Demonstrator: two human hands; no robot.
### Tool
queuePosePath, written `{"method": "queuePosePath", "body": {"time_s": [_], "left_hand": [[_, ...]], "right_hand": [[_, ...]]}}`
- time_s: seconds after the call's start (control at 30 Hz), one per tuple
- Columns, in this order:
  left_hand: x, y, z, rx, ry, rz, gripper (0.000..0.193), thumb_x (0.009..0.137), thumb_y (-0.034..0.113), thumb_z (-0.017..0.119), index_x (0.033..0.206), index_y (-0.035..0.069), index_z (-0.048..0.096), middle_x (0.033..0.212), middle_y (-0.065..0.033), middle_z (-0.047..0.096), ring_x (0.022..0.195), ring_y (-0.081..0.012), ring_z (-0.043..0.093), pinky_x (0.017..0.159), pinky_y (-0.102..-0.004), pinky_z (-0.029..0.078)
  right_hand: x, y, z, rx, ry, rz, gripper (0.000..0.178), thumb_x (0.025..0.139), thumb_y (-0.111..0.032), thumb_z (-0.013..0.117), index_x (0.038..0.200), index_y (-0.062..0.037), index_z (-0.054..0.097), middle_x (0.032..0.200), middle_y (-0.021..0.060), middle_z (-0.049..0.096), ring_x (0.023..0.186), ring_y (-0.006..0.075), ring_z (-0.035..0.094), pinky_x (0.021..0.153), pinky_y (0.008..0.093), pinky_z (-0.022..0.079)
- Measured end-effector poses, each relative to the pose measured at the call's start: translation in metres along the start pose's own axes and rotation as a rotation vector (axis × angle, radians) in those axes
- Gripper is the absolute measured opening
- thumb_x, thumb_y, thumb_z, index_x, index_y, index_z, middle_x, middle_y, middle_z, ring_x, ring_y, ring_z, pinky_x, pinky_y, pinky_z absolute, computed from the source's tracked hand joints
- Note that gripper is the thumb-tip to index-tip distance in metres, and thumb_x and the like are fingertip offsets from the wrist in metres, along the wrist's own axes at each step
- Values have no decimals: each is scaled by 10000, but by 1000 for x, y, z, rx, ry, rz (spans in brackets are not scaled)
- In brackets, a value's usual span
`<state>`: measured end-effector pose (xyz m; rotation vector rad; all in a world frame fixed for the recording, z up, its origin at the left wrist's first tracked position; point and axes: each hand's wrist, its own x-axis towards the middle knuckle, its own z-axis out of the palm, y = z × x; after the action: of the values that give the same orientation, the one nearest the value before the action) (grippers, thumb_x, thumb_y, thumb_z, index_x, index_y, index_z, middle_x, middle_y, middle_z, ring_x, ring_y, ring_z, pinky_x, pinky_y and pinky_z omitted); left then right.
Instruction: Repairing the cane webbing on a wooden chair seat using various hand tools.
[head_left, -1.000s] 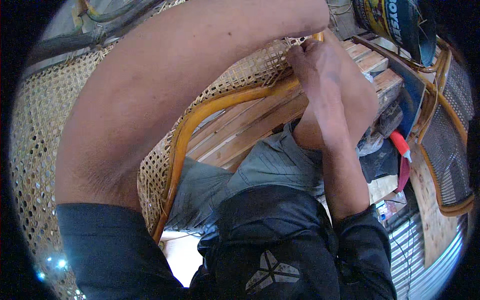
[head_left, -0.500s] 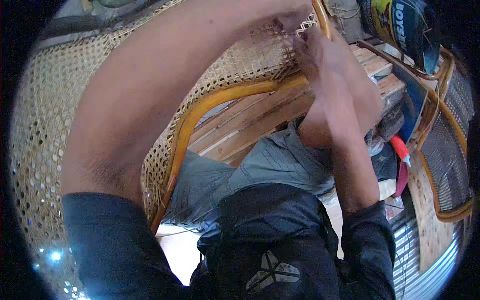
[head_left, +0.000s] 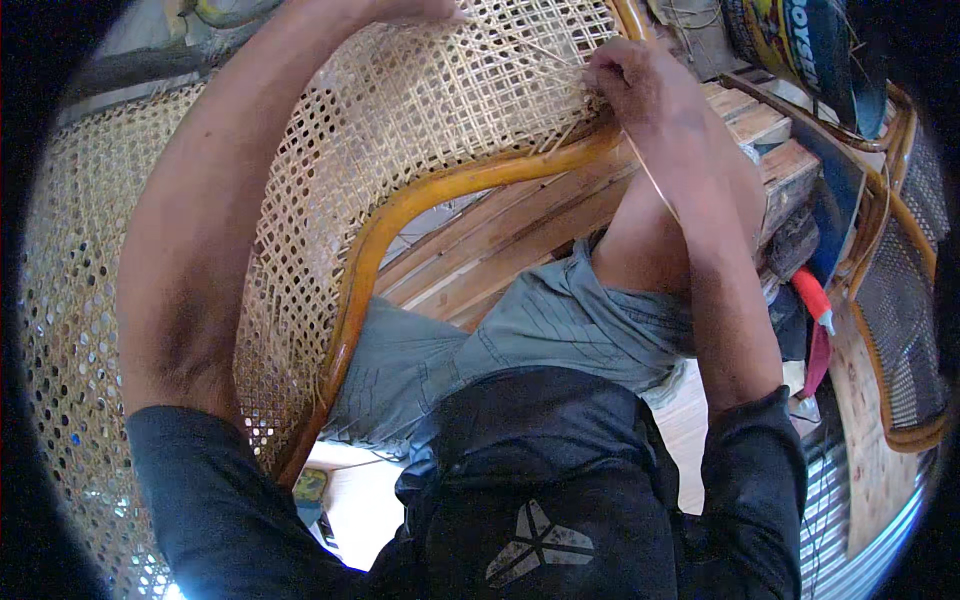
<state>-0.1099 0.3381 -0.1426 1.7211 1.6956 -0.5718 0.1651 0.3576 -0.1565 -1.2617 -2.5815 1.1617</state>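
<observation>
A: Near to far. Lower frame was the person's dark shirt (head_left: pixel 540 480) and grey shorts (head_left: pixel 520 330), a knee raised at centre right. Orange cane frame rail (head_left: pixel 400 215) curved up from lower left to upper centre, with the woven cane panel (head_left: pixel 400 110) filling the upper left.

B: Hands?

A: Right hand (head_left: pixel 630 85), upper centre right, was closed in a pinch at the edge of the weave where it met the rail. A thin cane strand (head_left: pixel 655 180) ran down from it along the forearm. Left hand (head_left: pixel 415 10) was at the very top edge, mostly cropped; can't tell how open it was or whether it gripped anything, it looked pressed on the panel.

B: Risks?

A: My read: the strand was taut, so a hard tug could snap or kink it at the rail. The loose ends at the edge could fray. The left arm's weight on the mesh could distort the open cells. The wooden planks (head_left: pixel 500 235) beyond could snag the trailing strand.
</observation>
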Motion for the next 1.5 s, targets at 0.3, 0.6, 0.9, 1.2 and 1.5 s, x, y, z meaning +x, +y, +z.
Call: {"method": "queuePosePath", "body": {"time_s": [0.3, 0.6, 0.9, 1.2, 1.5], "left_hand": [[-51, 19, -65, -148, -47, 33, 359, 830, 317, 618, 855, -37, 676, 694, -172, 629, 648, -293, 615, 586, -439, 457], [-7, 66, -28, -31, -49, 235, 243, 801, 228, 608, 913, 40, 712, 892, -171, 684, 813, -331, 665, 692, -431, 525], [7, 65, -27, 7, 5, 277, 207, 780, 203, 649, 924, 76, 726, 907, -140, 698, 839, -330, 671, 703, -430, 526], [42, 124, -18, 160, -72, 347, 293, 828, 256, 578, 1054, 119, 705, 1037, -103, 688, 963, -292, 641, 815, -412, 484], [22, 51, -9, -176, -199, 313, 267, 679, 134, 644, 927, 88, 731, 885, -130, 700, 757, -321, 657, 662, -445, 519]], "right_hand": [[19, -55, 7, 266, 104, -32, 220, 921, -218, 604, 1053, -49, 654, 756, 45, 667, 694, 177, 624, 635, 291, 482], [-6, -36, 13, 72, 71, 202, 280, 908, -257, 613, 885, 22, 620, 661, 78, 607, 609, 141, 577, 571, 270, 447], [-9, -42, 13, -21, 5, 277, 194, 870, -183, 595, 803, -2, 614, 706, 206, 572, 729, 336, 597, 639, 409, 467], [4, -36, 32, -487, -112, 318, 239, 845, -267, 602, 858, -44, 685, 820, 206, 665, 855, 366, 654, 722, 434, 513], [-2, -22, 43, 63, -17, 197, 176, 851, -180, 576, 802, -23, 640, 731, 145, 637, 693, 271, 616, 629, 364, 489]]}}
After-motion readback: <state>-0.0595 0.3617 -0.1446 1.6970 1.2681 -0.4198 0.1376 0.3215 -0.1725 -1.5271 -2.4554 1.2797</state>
